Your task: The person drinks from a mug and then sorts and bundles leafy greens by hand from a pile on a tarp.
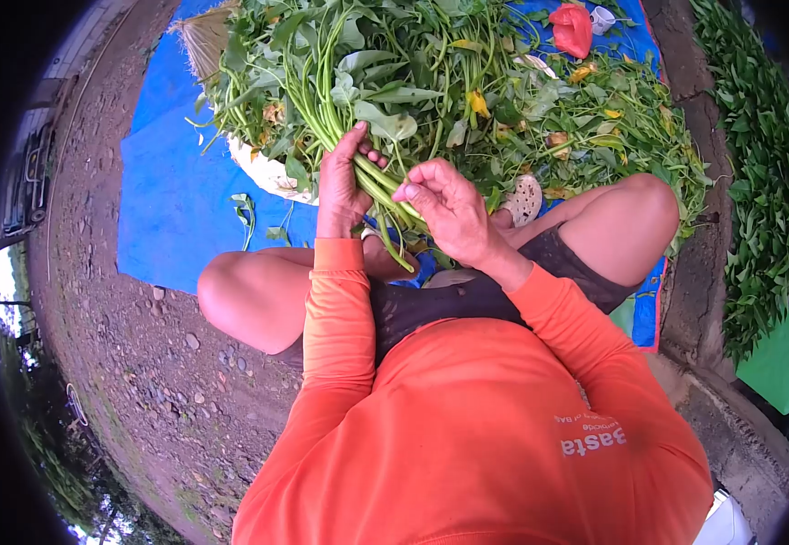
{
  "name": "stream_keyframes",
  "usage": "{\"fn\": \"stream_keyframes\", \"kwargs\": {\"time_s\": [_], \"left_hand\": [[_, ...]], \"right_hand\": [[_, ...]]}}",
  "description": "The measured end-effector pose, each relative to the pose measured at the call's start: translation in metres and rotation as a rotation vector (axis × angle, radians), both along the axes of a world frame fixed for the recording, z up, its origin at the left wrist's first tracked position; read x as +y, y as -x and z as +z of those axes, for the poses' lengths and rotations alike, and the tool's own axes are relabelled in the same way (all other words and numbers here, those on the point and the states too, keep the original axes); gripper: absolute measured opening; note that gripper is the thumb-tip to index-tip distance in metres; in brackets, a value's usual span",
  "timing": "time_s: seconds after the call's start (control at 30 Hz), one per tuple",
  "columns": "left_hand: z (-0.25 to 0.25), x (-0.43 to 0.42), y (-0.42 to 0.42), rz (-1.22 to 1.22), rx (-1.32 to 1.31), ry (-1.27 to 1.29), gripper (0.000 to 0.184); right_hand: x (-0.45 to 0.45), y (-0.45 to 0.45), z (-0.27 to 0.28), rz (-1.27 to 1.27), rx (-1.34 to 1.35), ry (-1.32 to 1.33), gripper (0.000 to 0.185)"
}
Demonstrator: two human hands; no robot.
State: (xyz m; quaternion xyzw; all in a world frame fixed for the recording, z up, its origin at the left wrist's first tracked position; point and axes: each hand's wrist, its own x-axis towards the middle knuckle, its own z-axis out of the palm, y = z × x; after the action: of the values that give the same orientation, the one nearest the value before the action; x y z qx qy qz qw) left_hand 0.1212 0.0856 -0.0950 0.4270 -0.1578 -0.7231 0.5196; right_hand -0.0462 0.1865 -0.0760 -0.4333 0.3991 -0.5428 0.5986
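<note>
- Stem bunch (378, 185): long, smooth, green, held together at a slant over the pile's near edge, leaves at the far end.
- Leafy pile (422, 104): tangled, yellowing in spots, heaped on blue tarp (163, 204).

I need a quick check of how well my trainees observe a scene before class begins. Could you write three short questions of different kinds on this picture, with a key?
1. Which hand is wrapped around the bundle of long green stems?
2. True or false: the crumpled red plastic bag lies beside a small white cup.
3. Where is the blue plastic sheet relative to the heap of green leafy stems? A) on top of it; B) beneath it; C) wrapped around it.

Key: 1. the left hand; 2. true; 3. B.
</note>
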Motion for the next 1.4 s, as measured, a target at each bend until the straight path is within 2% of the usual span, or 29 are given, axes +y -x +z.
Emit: {"fn": "stream_keyframes", "kwargs": {"time_s": [0.17,0.27,0.3,0.33,0.37,0.47,0.5,0.57,0.63,0.67,0.73,0.83,0.93,0.97,1.07,1.2,1.27,1.3,1.33,1.4], "left_hand": [[0.002,0.000,-0.010,0.044,0.131,-0.038,0.021],[-0.001,-0.006,-0.022,0.114,0.119,0.011,0.020],[-0.002,-0.009,-0.029,0.118,0.119,0.026,0.017],[0.001,-0.012,-0.034,0.097,0.145,0.042,0.016],[0.000,-0.014,-0.038,0.072,0.201,0.040,0.016],[0.006,-0.016,-0.035,-0.009,0.298,0.058,0.017],[0.009,-0.016,-0.031,-0.033,0.314,0.064,0.017],[0.014,-0.012,-0.024,-0.094,0.318,0.059,0.017],[0.013,-0.013,-0.012,-0.129,0.289,0.056,0.017],[0.010,-0.011,-0.009,-0.139,0.272,0.051,0.017],[0.012,-0.006,-0.002,-0.124,0.262,-0.001,0.010],[0.011,0.002,-0.006,-0.194,0.248,0.019,0.011],[0.009,0.004,-0.009,-0.173,0.178,-0.010,0.014],[0.008,0.003,-0.010,-0.152,0.177,-0.003,0.014],[0.006,0.000,-0.017,-0.081,0.164,0.011,0.015],[0.001,-0.015,-0.044,0.065,0.193,0.026,0.016],[0.010,-0.022,-0.058,0.145,0.196,0.051,0.018],[0.017,-0.023,-0.059,0.160,0.160,0.064,0.019],[0.023,-0.024,-0.060,0.168,0.123,0.075,0.020],[0.025,-0.025,-0.056,0.186,0.115,0.072,0.021]], "right_hand": [[0.026,0.021,0.029,0.101,0.031,0.003,0.012],[0.037,0.051,0.043,-0.034,-0.026,-0.029,0.012],[0.033,0.070,0.046,-0.083,0.059,-0.022,0.012],[0.025,0.094,0.046,-0.145,0.230,-0.066,0.016],[0.015,0.118,0.044,-0.273,0.718,-0.034,0.025],[0.001,0.140,0.062,-0.498,1.219,0.163,0.036],[-0.002,0.133,0.064,-0.409,0.724,-0.003,0.034],[-0.002,0.103,0.074,-0.132,0.529,0.132,0.028],[-0.010,0.065,0.090,0.042,0.580,0.308,0.022],[-0.020,0.048,0.078,0.063,0.624,0.474,0.026],[-0.037,0.019,0.055,-0.004,0.619,0.582,0.029],[-0.045,0.024,0.045,0.193,0.883,0.514,0.026],[-0.033,0.024,0.041,0.161,0.846,0.516,0.015],[-0.028,0.028,0.043,0.220,0.917,0.485,0.007],[-0.006,0.038,0.047,0.215,0.947,0.431,0.007],[0.015,0.078,0.050,0.312,0.996,0.232,0.006],[0.010,0.111,0.059,0.248,1.077,0.091,0.009],[0.005,0.137,0.048,0.091,1.282,0.110,0.019],[-0.005,0.142,0.056,-0.072,1.605,0.075,0.024],[-0.034,0.159,0.055,-0.297,1.723,0.076,0.032]]}}
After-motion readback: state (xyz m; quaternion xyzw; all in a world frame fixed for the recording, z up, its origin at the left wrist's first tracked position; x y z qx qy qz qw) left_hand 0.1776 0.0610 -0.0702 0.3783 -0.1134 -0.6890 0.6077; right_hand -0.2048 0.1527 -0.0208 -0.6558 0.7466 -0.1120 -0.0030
